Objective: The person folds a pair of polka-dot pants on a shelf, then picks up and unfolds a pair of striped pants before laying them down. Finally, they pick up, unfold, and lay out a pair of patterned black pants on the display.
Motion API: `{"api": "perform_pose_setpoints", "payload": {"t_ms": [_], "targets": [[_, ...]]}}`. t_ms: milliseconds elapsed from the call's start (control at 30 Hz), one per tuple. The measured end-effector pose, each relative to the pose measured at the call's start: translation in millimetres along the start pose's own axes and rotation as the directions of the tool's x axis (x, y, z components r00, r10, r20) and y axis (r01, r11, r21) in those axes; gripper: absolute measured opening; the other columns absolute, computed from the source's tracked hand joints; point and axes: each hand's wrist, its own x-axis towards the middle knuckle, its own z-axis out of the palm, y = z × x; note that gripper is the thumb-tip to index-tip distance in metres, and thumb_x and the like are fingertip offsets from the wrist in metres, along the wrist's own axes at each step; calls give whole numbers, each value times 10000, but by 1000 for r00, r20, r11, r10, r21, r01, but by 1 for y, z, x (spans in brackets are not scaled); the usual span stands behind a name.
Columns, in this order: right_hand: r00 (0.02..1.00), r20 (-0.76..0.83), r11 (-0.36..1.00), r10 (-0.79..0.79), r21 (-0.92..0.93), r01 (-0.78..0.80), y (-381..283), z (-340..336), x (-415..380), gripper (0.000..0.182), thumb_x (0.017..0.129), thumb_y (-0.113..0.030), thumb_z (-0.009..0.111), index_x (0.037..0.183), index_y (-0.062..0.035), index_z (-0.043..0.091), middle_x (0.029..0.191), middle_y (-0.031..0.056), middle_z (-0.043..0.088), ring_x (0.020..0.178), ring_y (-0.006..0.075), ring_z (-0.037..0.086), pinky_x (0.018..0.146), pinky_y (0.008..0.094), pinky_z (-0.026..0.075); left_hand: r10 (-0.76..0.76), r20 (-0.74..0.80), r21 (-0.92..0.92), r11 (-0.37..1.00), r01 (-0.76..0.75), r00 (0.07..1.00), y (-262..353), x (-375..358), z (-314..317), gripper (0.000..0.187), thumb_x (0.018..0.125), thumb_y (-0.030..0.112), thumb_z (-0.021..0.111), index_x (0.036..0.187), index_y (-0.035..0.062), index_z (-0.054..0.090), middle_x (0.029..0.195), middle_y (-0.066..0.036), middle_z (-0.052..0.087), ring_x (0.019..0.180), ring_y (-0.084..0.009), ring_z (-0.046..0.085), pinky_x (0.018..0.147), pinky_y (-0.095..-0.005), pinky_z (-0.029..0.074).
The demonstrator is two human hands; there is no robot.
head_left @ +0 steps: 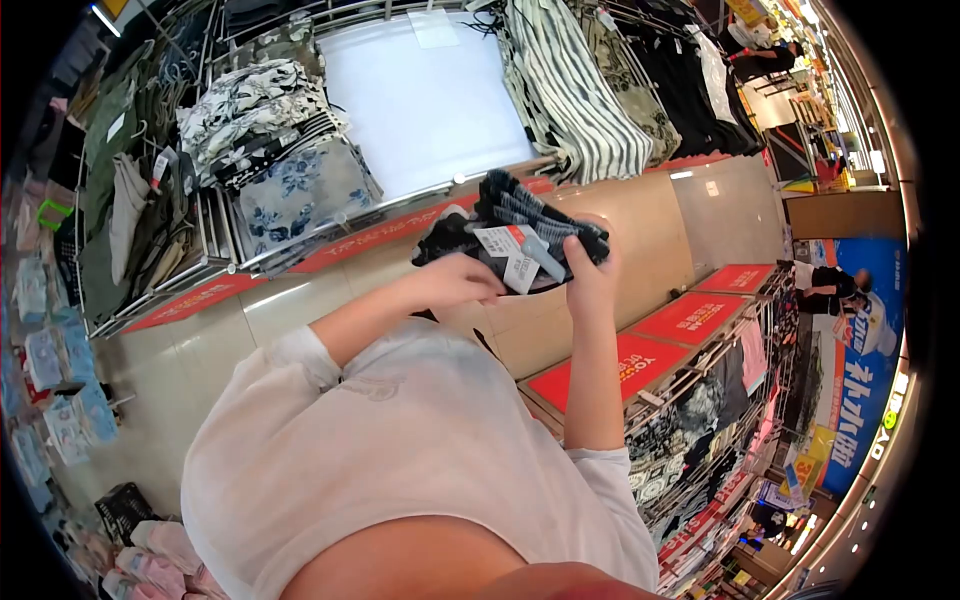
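Between both hands (458, 283), crumpled patterned fabric (522, 208).

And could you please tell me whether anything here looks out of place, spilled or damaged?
Nothing spilled or damaged stands out. One spot looks slightly untidy: the striped garments seem to droop over the front rail, unlike the folded floral stack beside the white board. The dark garment in the right hand looks ordinary.
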Motion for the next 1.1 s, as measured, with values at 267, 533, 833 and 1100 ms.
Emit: {"api": "perform_pose_setpoints", "payload": {"t_ms": [267,533,833,1100], "targets": [[982,188,988,0,149,-29,8,0,41,304,869,-16,740,1144,9,612,1137,101,671,1030,168,642,939,326,512,483,-488,363,870,-334,727,76,-2,-74,767,817,90,799,1478,78,409,1248,-104,622,1017,-164,627,897,-326,516],[957,262,992,123,-42,-116,4,-60,80,589,764,-399,892,1076,29,633,997,89,692,911,163,670,810,296,541,417,-366,66,903,-424,832,76,56,-27,798,789,112,857,1480,66,462,1189,-111,628,1118,-218,600,1024,-368,457],[733,556,916,393,-306,-259,29,-241,97,462,742,79,798,1176,6,660,996,43,711,904,120,655,816,286,540,344,-230,300,915,-270,910,92,153,62,376,755,129,879,1068,49,686,1126,-107,627,1051,-282,632,902,-343,508],[775,551,947,311,-110,-301,68,-248,189,375,832,65,653,1201,-3,656,1010,28,694,892,121,629,841,284,515,408,-468,518,845,-130,784,136,195,46,396,717,47,880,1058,60,680,1132,-117,628,1043,-277,632,877,-376,518]]}}
